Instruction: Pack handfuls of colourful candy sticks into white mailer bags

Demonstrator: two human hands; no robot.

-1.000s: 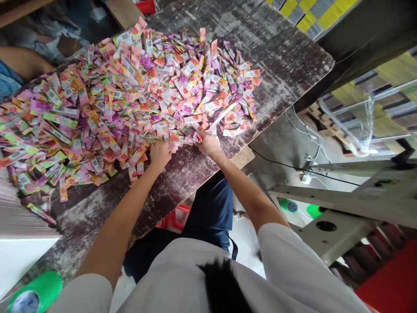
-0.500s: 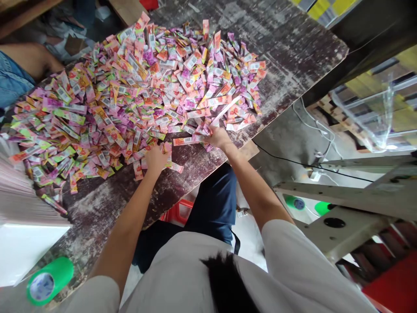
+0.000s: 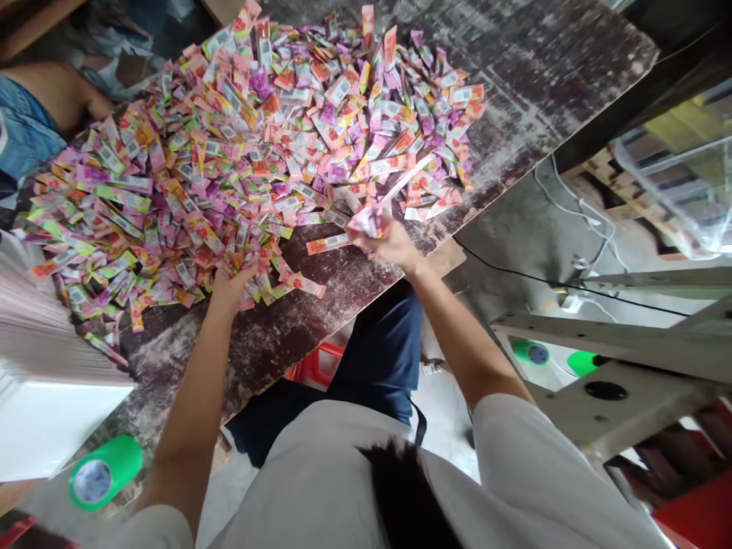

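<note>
1. you stand at a worn dark table (image 3: 320, 335) in a cluttered workroom, with a grey metal frame (image 3: 606, 358) to your right and a green roll of tape (image 3: 106, 473) by the near left corner.
2. your left hand (image 3: 232, 286) lies flat on the near edge of the packet pile (image 3: 240, 152), fingers spread into the loose packets, seemingly to rake them together; whether it grips any, you cannot tell.
3. your right hand (image 3: 394, 244) is lifted just off the table, fingers closed round a small bunch of packets (image 3: 369, 221), probably gathered into one bundle so they stay aligned.
4. one stray packet (image 3: 327, 244) lies on bare wood between your two hands, just beside the right one.
5. the pile spreads away from both hands across the middle of the table, thickest toward the far left.
6. a stack of white card (image 3: 46, 381) sits at the left edge, and beyond the pile another person's arm (image 3: 69, 95) rests at the far left.
</note>
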